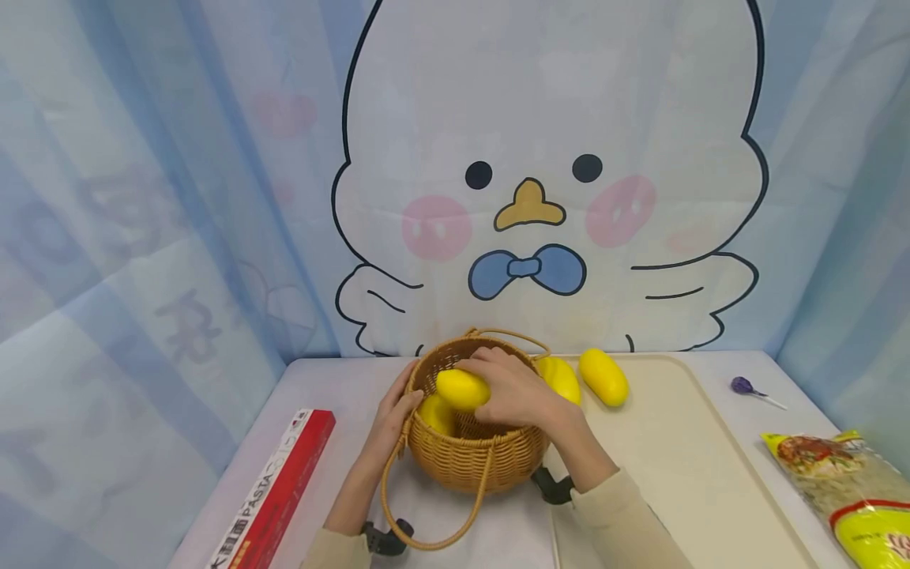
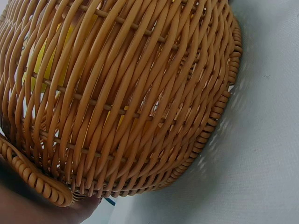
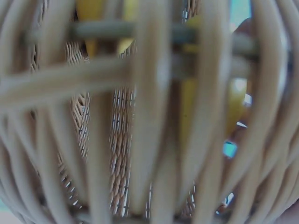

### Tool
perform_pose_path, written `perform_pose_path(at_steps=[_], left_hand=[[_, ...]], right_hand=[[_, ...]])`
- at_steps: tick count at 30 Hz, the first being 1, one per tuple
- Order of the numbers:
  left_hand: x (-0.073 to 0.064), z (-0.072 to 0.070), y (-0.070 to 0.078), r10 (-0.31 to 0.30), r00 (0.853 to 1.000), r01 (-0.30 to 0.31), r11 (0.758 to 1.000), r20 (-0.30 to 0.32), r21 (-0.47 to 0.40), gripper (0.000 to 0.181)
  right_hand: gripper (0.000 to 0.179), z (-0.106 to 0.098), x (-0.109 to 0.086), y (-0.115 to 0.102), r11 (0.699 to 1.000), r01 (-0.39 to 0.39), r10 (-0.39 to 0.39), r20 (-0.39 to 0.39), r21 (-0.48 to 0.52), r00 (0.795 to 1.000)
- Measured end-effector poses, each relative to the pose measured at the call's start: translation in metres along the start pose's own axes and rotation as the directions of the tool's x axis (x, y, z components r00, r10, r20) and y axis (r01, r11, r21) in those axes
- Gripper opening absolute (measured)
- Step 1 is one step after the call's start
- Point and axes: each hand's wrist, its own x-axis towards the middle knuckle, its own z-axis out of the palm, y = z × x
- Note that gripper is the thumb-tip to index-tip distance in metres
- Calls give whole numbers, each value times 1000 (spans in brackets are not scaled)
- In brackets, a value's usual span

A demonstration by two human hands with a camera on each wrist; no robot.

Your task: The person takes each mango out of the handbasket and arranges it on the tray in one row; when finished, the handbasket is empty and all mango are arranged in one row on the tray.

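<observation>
while gripping yellow fruit (image 1: 460, 390) in right hand (image 1: 513, 389), holds basket (image 1: 455, 466) with left hand (image 1: 391, 415)
half hides lower fruit (image 1: 436, 416); leaves room nearside

The woven side of a wicker basket (image 2: 126, 93) fills most of the view, its coiled base edge toward the desk (image 2: 266, 140), which lies pale and shadowed at right. Yellow shapes (image 2: 46, 60) show through the gaps. At lower left, a thick wrapped handle (image 2: 32, 177) partly covers the left hand (image 2: 56, 212), which lies against the basket.
</observation>
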Motion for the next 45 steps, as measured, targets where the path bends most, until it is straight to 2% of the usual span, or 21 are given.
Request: perform_pose_path(at_steps=[6, 10, 12, 15, 18, 24, 29, 33, 45], left_hand=[[1, 2, -2, -3, 1000, 3, 1000, 2, -2, 53], [0, 1, -3, -2, 1000, 2, 1000, -5, 8, 53], [1, 1, -2, 3, 1000, -3, 1000, -5, 7, 53], [1, 0, -2, 7, 1000, -7, 1000, -10, 8, 53], [1, 0, -1, 8, 1000, -8, 1000, -14, 8, 52], [1, 0, -3, 12, 1000, -12, 1000, -9, 1, 52], [1, 0, -3, 20, 1000, -19, 1000, -8, 1, 52], [1, 0, -3, 19, 1000, -19, 1000, -7, 0, 52], [1, 0, -4, 29, 1000, -29, 1000, 0, -9, 52]], right_hand=[[71, -2, -3, 2, 1000, -1, 2, -91, 15, 996], [72, -2, -6, 4, 998, 22, -11, -183, 58, 983], [71, -3, -9, 6, 994, 52, -26, -246, 99, 969], [69, -7, -12, 11, 985, 97, -43, -347, 141, 937], [69, -11, -16, 17, 982, 105, -31, -413, 157, 910], [70, -21, -26, 28, 965, 58, 65, -448, 256, 892], [72, -25, -31, 37, 947, 60, 114, -508, 314, 854], [72, -25, -36, 46, 946, 30, 155, -534, 322, 831], [69, -26, -48, 86, 950, -47, 228, -579, 310, 783]])
